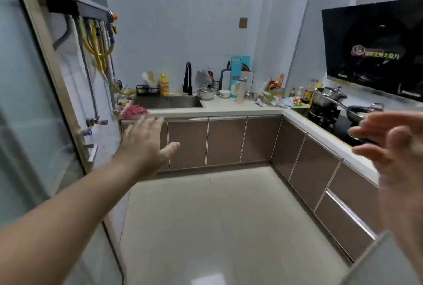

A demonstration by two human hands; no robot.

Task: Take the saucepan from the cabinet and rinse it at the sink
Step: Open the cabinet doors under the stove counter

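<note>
Both hands empty: left hand (146, 145) spread flat, right hand (393, 152) blurred, fingers open. Cabinet doors (226, 140) closed below the sink (169, 101).

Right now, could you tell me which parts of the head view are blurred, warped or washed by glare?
In the head view, the right hand is motion-blurred; the left hand is sharper; wide-angle distortion bows the door frame; glare patches the floor.
</note>
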